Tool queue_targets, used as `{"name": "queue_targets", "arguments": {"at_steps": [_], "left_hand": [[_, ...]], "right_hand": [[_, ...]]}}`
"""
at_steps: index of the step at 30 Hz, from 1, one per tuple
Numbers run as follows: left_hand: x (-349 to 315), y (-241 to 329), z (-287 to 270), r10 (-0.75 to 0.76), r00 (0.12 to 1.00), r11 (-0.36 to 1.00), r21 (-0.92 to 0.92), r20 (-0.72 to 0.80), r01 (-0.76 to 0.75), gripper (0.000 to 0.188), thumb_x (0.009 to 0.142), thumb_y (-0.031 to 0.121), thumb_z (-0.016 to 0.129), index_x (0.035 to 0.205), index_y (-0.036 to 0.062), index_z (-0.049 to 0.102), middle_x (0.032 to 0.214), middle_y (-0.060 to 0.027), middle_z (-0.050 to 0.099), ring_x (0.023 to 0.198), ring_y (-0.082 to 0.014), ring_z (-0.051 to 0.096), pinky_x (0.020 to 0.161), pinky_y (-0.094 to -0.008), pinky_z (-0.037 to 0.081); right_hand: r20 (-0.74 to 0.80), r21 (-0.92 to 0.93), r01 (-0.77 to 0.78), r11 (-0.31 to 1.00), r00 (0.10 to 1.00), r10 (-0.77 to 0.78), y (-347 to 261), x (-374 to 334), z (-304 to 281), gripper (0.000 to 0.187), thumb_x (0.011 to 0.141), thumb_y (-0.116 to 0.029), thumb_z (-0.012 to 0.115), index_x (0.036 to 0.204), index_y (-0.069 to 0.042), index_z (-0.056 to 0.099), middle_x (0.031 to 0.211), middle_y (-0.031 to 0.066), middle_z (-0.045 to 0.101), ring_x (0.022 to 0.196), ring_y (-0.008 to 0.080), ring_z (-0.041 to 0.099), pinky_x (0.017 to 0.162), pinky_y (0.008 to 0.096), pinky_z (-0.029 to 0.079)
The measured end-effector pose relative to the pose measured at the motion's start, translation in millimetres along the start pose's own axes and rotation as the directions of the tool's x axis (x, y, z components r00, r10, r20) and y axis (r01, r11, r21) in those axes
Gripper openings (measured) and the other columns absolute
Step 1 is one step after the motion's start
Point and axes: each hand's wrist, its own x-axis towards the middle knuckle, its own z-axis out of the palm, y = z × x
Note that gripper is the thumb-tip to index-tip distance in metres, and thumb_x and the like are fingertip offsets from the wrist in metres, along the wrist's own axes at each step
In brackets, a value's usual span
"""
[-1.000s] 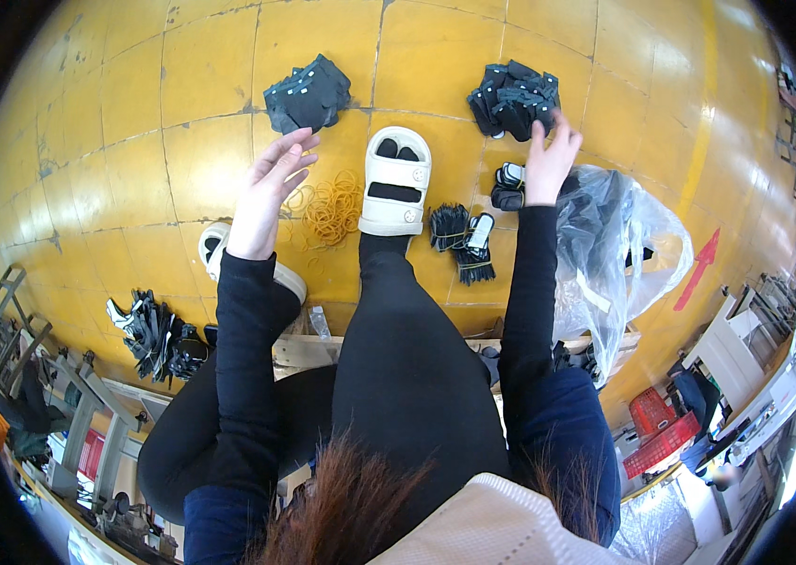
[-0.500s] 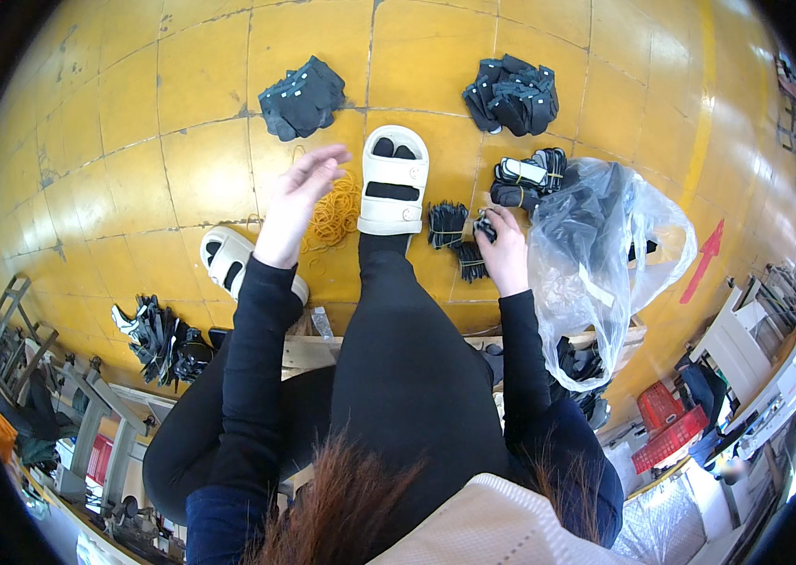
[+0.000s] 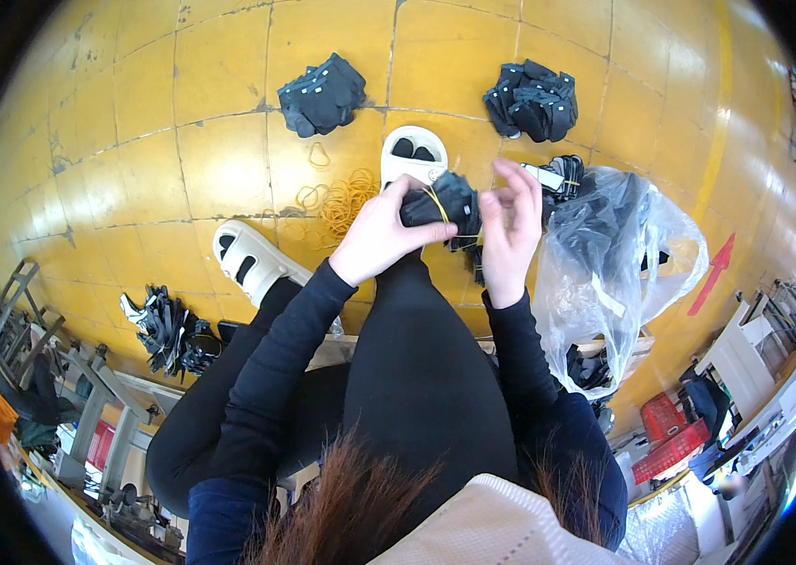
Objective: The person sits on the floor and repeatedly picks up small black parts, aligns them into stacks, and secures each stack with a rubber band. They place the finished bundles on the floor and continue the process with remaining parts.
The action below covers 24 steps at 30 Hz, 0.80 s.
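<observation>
- Bundle (image 3: 459,196): dark, soft-looking flat pieces, stacked, held up over the sandal (image 3: 400,167).
- Thin yellow band (image 3: 438,202) around it.
- Left hand (image 3: 384,226): grip closed on the bundle.
- Right hand (image 3: 511,226): fingers parted beside it, grip loose.
- Loose bands (image 3: 346,200), tangled on tiled floor (image 3: 228,169).
- Left pile (image 3: 323,98), right pile (image 3: 535,104): dark, white-flecked, any print too small to read.
- Clear, crumpled plastic bag (image 3: 591,268).

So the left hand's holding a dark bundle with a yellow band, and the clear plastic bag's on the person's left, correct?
Not quite: the head view shows the clear plastic bag on the person's right. The left hand is holding a dark bundle with a yellow band.
</observation>
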Motion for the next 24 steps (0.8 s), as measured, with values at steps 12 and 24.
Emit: {"name": "queue_targets", "arguments": {"at_steps": [12, 24], "left_hand": [[-3.3, -14.3, 10.3, 0.441, 0.869, 0.772, 0.588, -0.224, -0.240, 0.041, 0.067, -0.003, 0.066, 0.103, 0.0005, 0.045, 0.104, -0.0163, 0.047, 0.095, -0.0346, 0.054, 0.078, -0.0418, 0.048], [3.4, -5.5, 12.2, 0.505, 0.857, 0.611, 0.742, -0.099, -0.274, 0.036, 0.069, -0.004, 0.061, 0.102, 0.0020, 0.049, 0.105, -0.0133, 0.049, 0.096, -0.0317, 0.054, 0.078, -0.0403, 0.049]], "right_hand": [[0.305, -0.262, 0.192, 0.946, 0.946, -0.107, 12.2, -14.5, 22.6, 0.007, 0.074, -0.001, 0.071, 0.078, 0.000, 0.066, 0.075, 0.0087, 0.060, 0.066, 0.0238, 0.057, 0.060, 0.0318, 0.045], [0.241, -0.099, -0.059, 0.993, 0.967, 0.081, 17.4, -14.5, 27.4, 0.007, 0.074, -0.004, 0.068, 0.077, 0.001, 0.063, 0.075, 0.0107, 0.061, 0.066, 0.0227, 0.060, 0.064, 0.0314, 0.048]]}}
